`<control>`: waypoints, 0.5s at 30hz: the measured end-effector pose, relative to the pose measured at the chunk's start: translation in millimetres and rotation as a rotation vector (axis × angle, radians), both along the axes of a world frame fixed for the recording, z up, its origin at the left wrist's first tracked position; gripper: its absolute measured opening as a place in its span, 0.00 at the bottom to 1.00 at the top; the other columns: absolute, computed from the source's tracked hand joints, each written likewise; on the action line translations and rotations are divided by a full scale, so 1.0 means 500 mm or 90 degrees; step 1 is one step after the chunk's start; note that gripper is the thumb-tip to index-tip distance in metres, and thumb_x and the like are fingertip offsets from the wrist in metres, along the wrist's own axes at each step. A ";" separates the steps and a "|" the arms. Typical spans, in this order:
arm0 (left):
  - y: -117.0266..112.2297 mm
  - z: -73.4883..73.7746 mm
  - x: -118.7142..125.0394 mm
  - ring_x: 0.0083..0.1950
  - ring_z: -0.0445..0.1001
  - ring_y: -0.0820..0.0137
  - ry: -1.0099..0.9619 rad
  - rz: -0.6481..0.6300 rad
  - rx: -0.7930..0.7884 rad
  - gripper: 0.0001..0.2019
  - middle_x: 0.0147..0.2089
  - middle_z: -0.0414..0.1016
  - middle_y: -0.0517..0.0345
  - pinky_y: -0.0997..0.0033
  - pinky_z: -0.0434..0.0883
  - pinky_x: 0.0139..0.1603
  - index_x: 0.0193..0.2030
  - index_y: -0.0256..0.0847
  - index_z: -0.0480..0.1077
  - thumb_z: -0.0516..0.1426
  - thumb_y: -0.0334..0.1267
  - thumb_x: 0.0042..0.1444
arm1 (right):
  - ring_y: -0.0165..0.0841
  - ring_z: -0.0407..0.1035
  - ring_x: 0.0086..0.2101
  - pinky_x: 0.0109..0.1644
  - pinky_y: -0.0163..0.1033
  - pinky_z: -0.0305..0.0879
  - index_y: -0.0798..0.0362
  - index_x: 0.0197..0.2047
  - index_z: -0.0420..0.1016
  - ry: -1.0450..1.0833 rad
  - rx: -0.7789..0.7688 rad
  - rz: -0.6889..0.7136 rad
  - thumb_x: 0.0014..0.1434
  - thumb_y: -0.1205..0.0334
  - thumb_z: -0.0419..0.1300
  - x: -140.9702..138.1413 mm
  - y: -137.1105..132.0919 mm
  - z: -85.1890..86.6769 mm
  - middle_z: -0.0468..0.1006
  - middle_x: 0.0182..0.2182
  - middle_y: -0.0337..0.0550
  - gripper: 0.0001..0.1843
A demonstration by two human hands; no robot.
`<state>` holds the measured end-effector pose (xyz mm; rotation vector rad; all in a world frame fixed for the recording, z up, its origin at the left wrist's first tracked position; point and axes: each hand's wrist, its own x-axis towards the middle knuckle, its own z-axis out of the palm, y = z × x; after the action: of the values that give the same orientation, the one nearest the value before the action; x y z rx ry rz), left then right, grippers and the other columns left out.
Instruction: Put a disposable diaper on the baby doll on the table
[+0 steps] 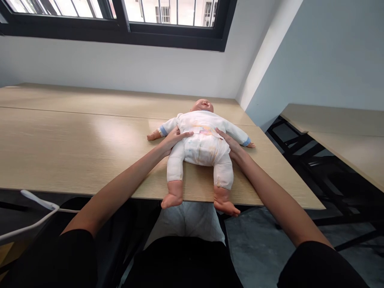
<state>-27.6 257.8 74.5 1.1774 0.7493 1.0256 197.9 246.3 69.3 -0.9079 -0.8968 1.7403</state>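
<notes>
A baby doll [207, 149] lies on its back on the wooden table [120, 156], head toward the window wall and feet poking past the near edge. It wears a white long-sleeved top with blue cuffs and a white diaper with yellow and pink stains. My left hand [175, 139] grips the doll's waist on the left, thumb over the front and fingers behind the side. On the opposite side my right hand [229, 142] holds the waist the same way; most of its fingers are hidden. The doll's arms are spread out on the tabletop.
A dark-framed window [120, 28] is set in the white wall behind the table. Another wooden table [345, 132] with black legs stands at the right. A white cable [36, 224] hangs at the lower left, near a black chair.
</notes>
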 end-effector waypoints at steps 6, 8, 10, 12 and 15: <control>-0.013 0.026 0.000 0.53 0.77 0.62 0.018 0.014 0.057 0.19 0.47 0.80 0.56 0.66 0.74 0.53 0.52 0.38 0.67 0.64 0.33 0.55 | 0.42 0.78 0.46 0.53 0.44 0.75 0.53 0.46 0.77 -0.036 0.044 -0.036 0.62 0.53 0.61 0.002 -0.002 0.006 0.84 0.39 0.46 0.14; -0.015 0.031 -0.002 0.52 0.77 0.62 0.019 0.017 0.064 0.19 0.46 0.80 0.55 0.66 0.74 0.52 0.52 0.38 0.66 0.64 0.32 0.55 | 0.42 0.77 0.47 0.53 0.44 0.75 0.52 0.45 0.77 -0.051 0.060 -0.046 0.61 0.52 0.62 0.003 -0.006 0.011 0.83 0.40 0.46 0.15; -0.014 0.034 -0.004 0.52 0.77 0.61 0.015 0.016 0.069 0.20 0.47 0.80 0.54 0.65 0.74 0.52 0.53 0.38 0.66 0.64 0.32 0.55 | 0.42 0.77 0.48 0.53 0.44 0.74 0.52 0.46 0.77 -0.057 0.084 -0.058 0.60 0.52 0.64 0.003 -0.009 0.015 0.83 0.41 0.46 0.15; -0.014 0.037 -0.005 0.53 0.77 0.60 0.012 0.015 0.073 0.23 0.49 0.79 0.54 0.65 0.75 0.51 0.55 0.39 0.66 0.65 0.33 0.53 | 0.42 0.76 0.49 0.54 0.44 0.74 0.51 0.49 0.76 -0.054 0.111 -0.069 0.58 0.52 0.65 0.003 -0.011 0.020 0.83 0.43 0.46 0.18; -0.023 0.057 -0.007 0.56 0.76 0.57 -0.001 0.007 0.087 0.31 0.54 0.77 0.54 0.66 0.76 0.50 0.59 0.44 0.65 0.67 0.35 0.49 | 0.43 0.75 0.50 0.54 0.46 0.74 0.49 0.52 0.75 -0.052 0.161 -0.084 0.56 0.51 0.67 0.001 -0.015 0.037 0.82 0.47 0.45 0.22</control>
<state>-31.1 246.3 102.9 1.2901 0.6951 1.1006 198.4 238.7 87.9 -0.8539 -1.0588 1.4488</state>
